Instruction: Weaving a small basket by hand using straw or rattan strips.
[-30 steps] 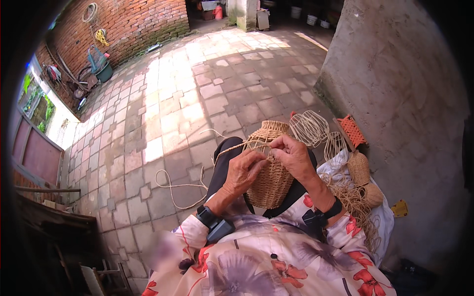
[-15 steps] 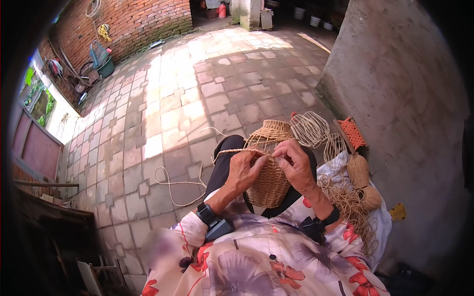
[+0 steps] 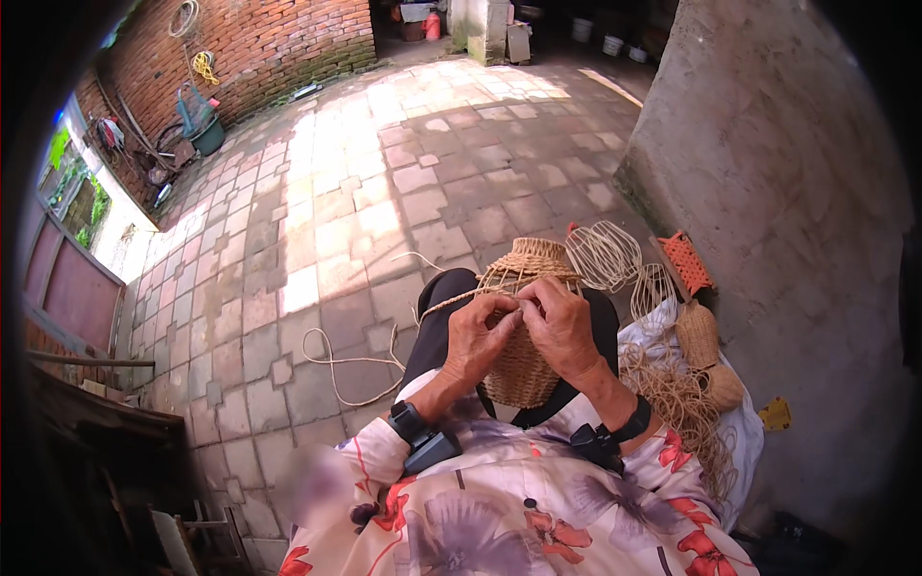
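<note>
Between my knees sits a woven straw basket (image 3: 523,370) shaped like a vase, its narrow neck pointing away from me. Below the neck an open band shows bare upright strands; the part nearer me is densely woven. My left hand (image 3: 478,336) pinches a twisted straw cord (image 3: 447,305) at the edge of the dense weave. Close against it, my right hand (image 3: 559,326) has thumb and fingers pinched together at the same edge; whatever they grip is hidden. The cord's loose end (image 3: 355,363) trails over my left knee and loops on the paving.
To my right, a pile of loose cord (image 3: 672,403) lies on a white cloth (image 3: 744,432) beside small woven pieces (image 3: 696,331). Coiled cord (image 3: 605,254) and an orange woven piece (image 3: 686,261) are farther off by the grey wall (image 3: 788,192). Paving (image 3: 259,355) stretches ahead.
My right hand has shifted left and closer to my left hand, its fingers now meeting the left fingertips. The basket has barely moved.
</note>
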`<state>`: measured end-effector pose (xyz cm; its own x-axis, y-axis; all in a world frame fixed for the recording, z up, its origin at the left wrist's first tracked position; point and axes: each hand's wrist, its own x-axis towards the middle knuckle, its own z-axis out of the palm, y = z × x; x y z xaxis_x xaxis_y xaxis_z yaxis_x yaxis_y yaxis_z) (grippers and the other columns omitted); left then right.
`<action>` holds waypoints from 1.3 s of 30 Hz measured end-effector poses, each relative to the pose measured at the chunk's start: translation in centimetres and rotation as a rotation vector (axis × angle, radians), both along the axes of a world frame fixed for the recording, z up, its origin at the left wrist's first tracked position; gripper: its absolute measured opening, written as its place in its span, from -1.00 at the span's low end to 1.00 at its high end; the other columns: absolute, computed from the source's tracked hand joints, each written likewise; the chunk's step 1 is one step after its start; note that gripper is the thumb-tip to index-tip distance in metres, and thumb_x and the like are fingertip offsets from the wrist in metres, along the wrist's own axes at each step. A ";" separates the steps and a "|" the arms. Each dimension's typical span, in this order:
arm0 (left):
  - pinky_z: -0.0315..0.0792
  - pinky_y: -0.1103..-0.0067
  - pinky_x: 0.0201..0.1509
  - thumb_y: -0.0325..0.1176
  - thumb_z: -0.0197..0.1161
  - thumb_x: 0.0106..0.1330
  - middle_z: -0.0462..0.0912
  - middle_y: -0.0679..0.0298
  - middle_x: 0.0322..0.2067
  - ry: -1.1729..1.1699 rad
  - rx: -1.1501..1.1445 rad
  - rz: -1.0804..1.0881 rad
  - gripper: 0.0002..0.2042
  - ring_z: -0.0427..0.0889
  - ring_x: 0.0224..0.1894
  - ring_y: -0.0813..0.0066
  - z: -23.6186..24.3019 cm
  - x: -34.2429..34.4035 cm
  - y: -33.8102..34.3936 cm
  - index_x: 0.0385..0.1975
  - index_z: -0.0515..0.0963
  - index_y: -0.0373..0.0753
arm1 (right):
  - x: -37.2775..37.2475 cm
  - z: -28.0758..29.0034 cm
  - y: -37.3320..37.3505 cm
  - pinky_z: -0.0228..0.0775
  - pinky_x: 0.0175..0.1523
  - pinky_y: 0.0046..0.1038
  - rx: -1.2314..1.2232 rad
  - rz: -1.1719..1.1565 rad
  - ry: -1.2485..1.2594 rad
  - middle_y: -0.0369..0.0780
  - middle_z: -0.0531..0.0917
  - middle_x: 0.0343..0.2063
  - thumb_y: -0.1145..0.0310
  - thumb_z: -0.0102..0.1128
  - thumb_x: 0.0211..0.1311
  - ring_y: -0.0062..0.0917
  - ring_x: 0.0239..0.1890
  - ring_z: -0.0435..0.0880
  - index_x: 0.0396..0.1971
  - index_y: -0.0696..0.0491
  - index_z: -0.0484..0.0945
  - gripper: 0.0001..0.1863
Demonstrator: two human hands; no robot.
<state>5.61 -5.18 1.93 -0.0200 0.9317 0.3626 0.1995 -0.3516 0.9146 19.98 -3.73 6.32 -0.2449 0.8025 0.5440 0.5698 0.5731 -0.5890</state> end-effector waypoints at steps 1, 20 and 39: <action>0.43 0.68 -0.35 -0.47 0.35 0.11 0.61 0.31 -0.42 -0.023 0.024 0.061 -0.82 0.54 -0.47 0.64 0.0 0.4 -0.3 -0.29 0.57 -0.30 | -0.2 0.0 0.0 0.42 -0.33 -0.26 0.003 0.002 0.000 -0.14 0.54 -0.49 0.58 0.18 0.02 -0.21 -0.42 0.58 -0.44 0.09 0.46 -0.89; 0.41 0.39 -0.27 -0.46 0.27 0.08 0.45 0.19 -0.44 0.361 0.251 0.104 -0.91 0.51 -0.34 0.20 1.5 -0.3 0.0 -0.41 0.55 -0.24 | 1.2 0.4 -0.7 0.41 -0.37 -0.46 -0.013 0.068 0.010 -0.18 0.56 -0.52 0.62 0.22 0.04 -0.39 -0.48 0.58 -0.36 0.14 0.49 -0.85; 0.43 0.50 -0.31 -0.49 0.30 0.09 0.57 0.19 -0.44 0.302 0.226 -0.123 -0.89 0.58 -0.37 0.30 1.4 -2.0 1.1 -0.38 0.60 -0.26 | 1.9 0.4 -0.2 0.40 -0.34 -0.37 -0.111 0.126 0.039 -0.17 0.54 -0.51 0.56 0.25 0.00 -0.32 -0.44 0.59 -0.48 0.13 0.53 -0.92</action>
<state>3.60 -4.04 3.37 0.2254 0.8168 0.5310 0.3916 -0.5751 0.7183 21.85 -3.95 6.67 -0.3281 0.8227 0.4643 0.4733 0.5685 -0.6729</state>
